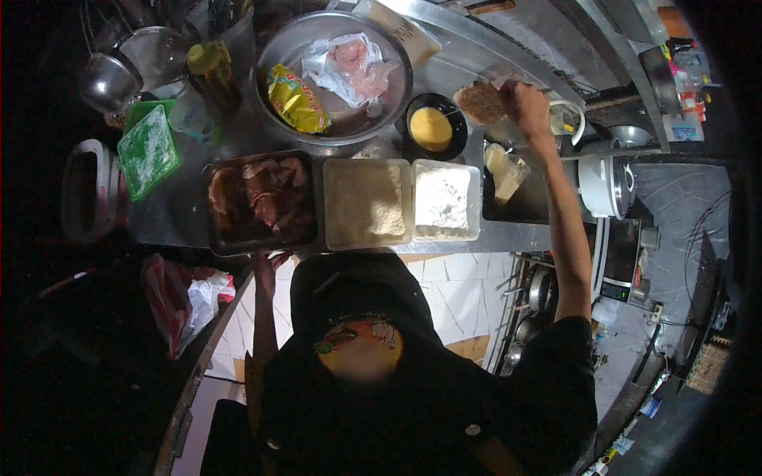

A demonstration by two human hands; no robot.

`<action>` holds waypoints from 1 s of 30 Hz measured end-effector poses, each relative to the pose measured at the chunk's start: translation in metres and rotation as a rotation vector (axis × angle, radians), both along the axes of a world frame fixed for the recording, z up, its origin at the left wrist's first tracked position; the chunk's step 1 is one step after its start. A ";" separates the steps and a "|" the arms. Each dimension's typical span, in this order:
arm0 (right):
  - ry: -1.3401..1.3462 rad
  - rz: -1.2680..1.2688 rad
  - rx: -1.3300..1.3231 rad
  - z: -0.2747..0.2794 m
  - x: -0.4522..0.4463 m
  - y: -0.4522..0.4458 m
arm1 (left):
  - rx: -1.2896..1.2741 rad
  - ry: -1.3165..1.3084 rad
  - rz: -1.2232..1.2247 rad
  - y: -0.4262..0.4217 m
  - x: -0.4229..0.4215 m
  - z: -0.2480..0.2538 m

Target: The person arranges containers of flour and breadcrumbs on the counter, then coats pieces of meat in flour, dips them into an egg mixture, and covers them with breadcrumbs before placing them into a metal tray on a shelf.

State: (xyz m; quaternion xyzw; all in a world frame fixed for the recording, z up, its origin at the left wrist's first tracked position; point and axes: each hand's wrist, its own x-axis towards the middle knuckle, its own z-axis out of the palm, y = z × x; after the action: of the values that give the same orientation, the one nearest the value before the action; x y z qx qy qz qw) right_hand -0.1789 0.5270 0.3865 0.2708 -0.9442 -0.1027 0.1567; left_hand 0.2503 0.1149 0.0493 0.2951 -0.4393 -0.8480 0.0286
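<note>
My right hand (524, 105) reaches to the upper right, its fingers closed at the edge of a brown, coated flat piece (481, 103); what exactly they pinch is unclear. Left of it stands a black bowl of yellow liquid (431, 129). My left hand (271, 260) is low at the counter's front edge, just below a dark tray of raw meat (262, 198); its fingers are partly hidden and dim. Along the front edge, right of the meat, are a container of beige crumbs (367, 204) and one of white powder (446, 200).
A large metal basin (270, 111) holds a yellow packet (295, 100) and a plastic bag (345, 70). Green board-like items (149, 151) lie at left. A dark recess with pale items (506, 173) is below my right forearm. A white cooker (603, 186) stands at right.
</note>
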 end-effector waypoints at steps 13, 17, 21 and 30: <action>-0.260 -0.279 0.221 -0.112 -0.006 0.011 | 0.049 -0.050 -0.012 0.001 -0.004 0.019; -0.243 -0.213 0.283 -0.119 -0.006 0.022 | 0.061 -0.139 0.012 0.003 -0.010 0.026; -0.273 -0.264 0.279 -0.113 -0.004 0.022 | 0.052 -0.138 0.006 0.002 -0.007 0.015; -0.161 -0.217 0.244 -0.120 -0.009 0.033 | 0.042 -0.089 0.020 0.002 -0.008 0.018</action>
State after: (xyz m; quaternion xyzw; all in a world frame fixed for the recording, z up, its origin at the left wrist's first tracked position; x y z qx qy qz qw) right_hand -0.1874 0.5599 0.2669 0.1916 -0.9579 -0.2108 0.0344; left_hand 0.2419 0.1174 0.0677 0.3372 -0.4193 -0.8428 0.0113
